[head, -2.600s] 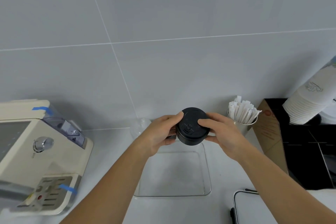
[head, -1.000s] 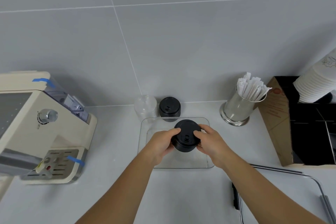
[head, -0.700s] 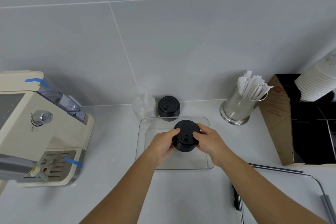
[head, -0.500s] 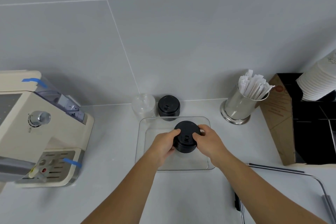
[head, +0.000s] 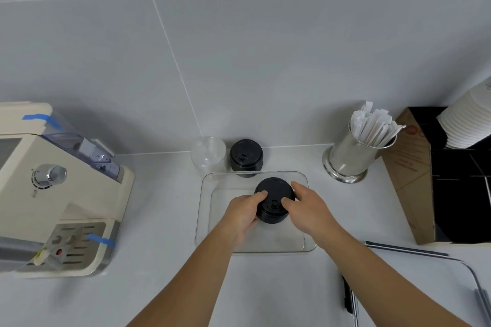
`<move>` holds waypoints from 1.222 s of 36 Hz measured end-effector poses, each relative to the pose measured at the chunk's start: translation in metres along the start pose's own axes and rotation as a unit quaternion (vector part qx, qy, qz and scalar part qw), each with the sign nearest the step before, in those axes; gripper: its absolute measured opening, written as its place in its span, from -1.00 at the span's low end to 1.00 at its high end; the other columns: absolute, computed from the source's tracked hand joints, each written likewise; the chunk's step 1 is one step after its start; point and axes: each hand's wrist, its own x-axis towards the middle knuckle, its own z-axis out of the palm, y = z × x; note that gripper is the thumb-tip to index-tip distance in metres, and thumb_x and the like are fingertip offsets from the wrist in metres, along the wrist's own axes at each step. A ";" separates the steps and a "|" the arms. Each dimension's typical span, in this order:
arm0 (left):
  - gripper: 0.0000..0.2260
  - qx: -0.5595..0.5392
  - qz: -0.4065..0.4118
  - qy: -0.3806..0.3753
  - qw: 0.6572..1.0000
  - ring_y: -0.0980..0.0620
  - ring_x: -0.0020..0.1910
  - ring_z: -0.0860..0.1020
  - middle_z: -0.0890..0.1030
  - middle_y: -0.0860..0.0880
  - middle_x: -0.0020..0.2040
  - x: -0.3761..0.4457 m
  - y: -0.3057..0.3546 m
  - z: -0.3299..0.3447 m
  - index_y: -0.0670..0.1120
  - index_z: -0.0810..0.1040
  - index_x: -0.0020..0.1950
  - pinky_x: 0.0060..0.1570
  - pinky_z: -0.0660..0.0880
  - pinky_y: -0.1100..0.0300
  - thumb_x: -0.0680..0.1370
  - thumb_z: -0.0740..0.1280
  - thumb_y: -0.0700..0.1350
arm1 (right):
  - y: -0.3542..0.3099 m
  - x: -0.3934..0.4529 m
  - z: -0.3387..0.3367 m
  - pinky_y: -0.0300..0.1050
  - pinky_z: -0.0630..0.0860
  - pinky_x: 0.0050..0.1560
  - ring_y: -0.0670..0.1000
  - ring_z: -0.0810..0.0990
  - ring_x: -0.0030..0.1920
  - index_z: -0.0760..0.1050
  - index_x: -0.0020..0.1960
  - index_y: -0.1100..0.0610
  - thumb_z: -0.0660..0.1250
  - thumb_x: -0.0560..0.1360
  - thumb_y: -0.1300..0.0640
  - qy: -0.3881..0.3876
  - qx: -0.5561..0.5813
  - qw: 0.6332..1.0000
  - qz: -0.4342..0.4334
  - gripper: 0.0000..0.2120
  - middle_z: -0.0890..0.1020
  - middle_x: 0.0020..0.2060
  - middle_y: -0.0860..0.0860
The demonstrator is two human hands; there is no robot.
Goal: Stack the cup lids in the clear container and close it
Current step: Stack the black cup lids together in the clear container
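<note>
A stack of black cup lids (head: 273, 198) stands inside the clear container (head: 206, 220) on the white counter. My left hand (head: 243, 214) grips the stack from the left and my right hand (head: 309, 210) grips it from the right, fingers over its top. Behind the container stand a second stack of black lids (head: 245, 158) and a stack of clear lids (head: 208, 154). The stack's base is hidden by my hands.
A cream coffee machine (head: 53, 191) stands at the left. A steel cup of wrapped straws (head: 353, 156) is at the back right, then a brown box (head: 409, 175) and stacked white paper cups (head: 467, 125). A clear lid with a dark clasp (head: 414, 281) lies at the front right.
Both hands have lowered the black lid stack from in front of the wall down into the clear container. In the last half second they barely move.
</note>
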 end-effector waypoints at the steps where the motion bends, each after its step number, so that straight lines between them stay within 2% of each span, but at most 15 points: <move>1: -0.74 -0.002 -0.001 -0.001 1.000 -0.02 0.09 0.61 0.70 -0.05 0.05 0.001 -0.001 0.000 -0.09 0.66 0.06 0.22 0.51 0.08 0.50 0.38 0.04 | 0.000 -0.001 -0.002 -0.09 0.48 -0.18 0.08 0.59 -0.07 0.52 0.05 0.10 0.25 0.50 0.11 0.004 -0.003 1.000 -0.001 -0.84 0.64 0.00 0.11; 3: -0.74 -0.006 0.000 -0.005 1.000 0.00 0.11 0.61 0.70 -0.02 0.05 0.002 -0.002 0.001 -0.08 0.66 0.06 0.24 0.50 0.08 0.49 0.39 0.05 | 0.000 -0.003 -0.009 0.06 0.52 0.06 0.18 0.57 0.14 0.47 0.18 0.24 0.27 0.50 0.12 0.025 -0.012 1.000 -0.004 -0.70 0.59 0.14 0.19; 5: -0.74 -0.009 0.001 -0.006 1.000 0.01 0.11 0.61 0.70 -0.01 0.05 0.004 -0.002 0.002 -0.08 0.66 0.06 0.25 0.50 0.07 0.49 0.40 0.06 | 0.002 -0.003 -0.018 0.11 0.49 0.16 0.20 0.55 0.16 0.47 0.17 0.27 0.27 0.50 0.13 0.055 -0.019 0.998 -0.024 -0.69 0.58 0.16 0.24; 7: -0.73 -0.011 0.000 -0.008 1.000 0.02 0.09 0.60 0.69 -0.01 0.05 0.004 -0.003 0.002 -0.08 0.65 0.07 0.25 0.49 0.08 0.49 0.40 0.06 | 0.005 -0.002 -0.026 0.01 0.50 0.13 0.09 0.60 0.09 0.56 0.17 0.18 0.27 0.51 0.15 0.088 -0.010 0.995 -0.046 -0.74 0.65 0.14 0.12; 8: -0.73 -0.010 0.000 -0.009 1.000 0.03 0.07 0.60 0.68 0.00 0.05 0.004 -0.002 0.003 -0.08 0.64 0.09 0.24 0.49 0.10 0.50 0.40 0.06 | 0.007 0.000 -0.030 -0.12 0.49 0.11 -0.01 0.61 0.07 0.58 0.21 0.11 0.28 0.52 0.16 0.103 -0.005 0.993 -0.053 -0.72 0.67 0.15 0.02; 11: -0.71 -0.003 0.002 -0.007 1.000 0.04 0.01 0.57 0.67 0.02 0.04 0.003 -0.001 0.005 -0.06 0.64 0.11 0.12 0.49 0.16 0.49 0.39 0.08 | 0.016 0.003 -0.039 -0.28 0.34 0.08 -0.13 0.57 0.05 0.57 0.25 0.02 0.29 0.53 0.14 0.136 -0.011 0.988 -0.070 -0.69 0.62 0.05 -0.15; 16: -0.73 0.006 -0.003 -0.002 1.000 0.02 0.12 0.58 0.65 0.02 0.08 0.001 0.000 0.014 -0.02 0.62 0.08 0.06 0.48 0.15 0.49 0.38 0.10 | 0.037 0.008 -0.042 -0.21 0.34 0.10 -0.13 0.51 0.06 0.49 0.34 0.00 0.28 0.54 0.11 0.103 -0.007 0.994 -0.022 -0.63 0.58 0.15 -0.13; 20: -0.72 -0.003 -0.003 0.004 1.000 0.01 0.13 0.57 0.64 0.03 0.09 0.002 -0.001 0.021 -0.02 0.60 0.10 0.08 0.50 0.12 0.48 0.38 0.11 | 0.047 0.009 -0.041 -0.01 0.51 0.23 -0.05 0.60 0.11 0.46 0.38 0.01 0.30 0.53 0.11 0.071 0.086 0.994 0.023 -0.59 0.58 0.22 -0.07; 23: -0.69 -0.012 -0.011 0.007 1.000 -0.01 0.14 0.56 0.62 0.02 0.11 0.002 0.000 0.025 -0.03 0.58 0.13 0.13 0.51 0.08 0.48 0.38 0.10 | 0.052 0.012 -0.039 0.02 0.57 0.18 -0.04 0.62 0.08 0.46 0.38 0.06 0.32 0.53 0.17 0.048 0.153 0.986 0.042 -0.59 0.61 0.20 -0.02; 26: -0.76 -0.027 -0.011 0.006 1.000 -0.01 0.11 0.57 0.64 0.00 0.08 0.002 0.001 0.029 -0.05 0.60 0.07 0.05 0.52 0.13 0.50 0.37 0.06 | 0.052 0.011 -0.038 -0.04 0.62 0.03 -0.05 0.64 -0.01 0.56 0.27 0.05 0.31 0.53 0.22 0.033 0.189 0.980 0.045 -0.67 0.66 0.05 -0.02; 28: -0.80 -0.039 -0.009 0.009 0.999 -0.01 0.11 0.58 0.65 0.01 0.06 0.001 0.002 0.030 -0.06 0.61 0.03 0.08 0.53 0.12 0.52 0.37 0.03 | 0.050 0.009 -0.037 -0.15 0.63 -0.12 -0.14 0.62 -0.21 0.67 0.09 -0.02 0.28 0.54 0.24 0.006 0.200 0.979 0.023 -0.73 0.69 -0.17 -0.10; 30: -0.84 -0.050 -0.009 0.015 0.999 -0.02 0.12 0.58 0.64 0.01 0.05 0.000 0.002 0.031 -0.06 0.61 0.00 0.13 0.54 0.10 0.54 0.36 0.00 | 0.048 0.008 -0.036 -0.18 0.59 -0.16 -0.17 0.57 -0.29 0.70 -0.06 -0.11 0.27 0.55 0.25 -0.009 0.196 0.980 0.005 -0.68 0.67 -0.29 -0.16; 34: -0.86 -0.066 -0.001 0.020 0.998 0.00 0.08 0.60 0.65 -0.02 0.04 -0.003 0.002 0.032 -0.09 0.62 -0.01 -0.01 0.57 0.18 0.55 0.35 -0.04 | 0.050 0.009 -0.034 -0.18 0.59 -0.15 -0.19 0.58 -0.30 0.69 -0.12 -0.18 0.26 0.54 0.27 -0.015 0.200 0.980 -0.002 -0.62 0.66 -0.32 -0.19; 41: -0.84 -0.028 0.019 0.029 0.999 -0.06 0.12 0.60 0.67 -0.08 0.06 -0.005 0.001 0.035 -0.05 0.65 -0.11 0.17 0.56 0.06 0.54 0.36 0.01 | 0.052 0.008 -0.033 -0.11 0.58 -0.08 -0.12 0.55 -0.26 0.70 -0.14 -0.16 0.28 0.55 0.26 -0.011 0.211 0.977 0.001 -0.64 0.66 -0.33 -0.18; 44: -0.83 0.020 0.032 0.040 0.998 -0.07 0.14 0.58 0.67 -0.02 0.05 -0.007 0.001 0.035 0.03 0.62 -0.17 0.26 0.48 0.00 0.53 0.33 0.08 | 0.051 0.007 -0.034 -0.09 0.59 -0.06 -0.12 0.57 -0.25 0.70 -0.16 -0.17 0.28 0.55 0.27 -0.015 0.221 0.975 0.004 -0.62 0.67 -0.33 -0.17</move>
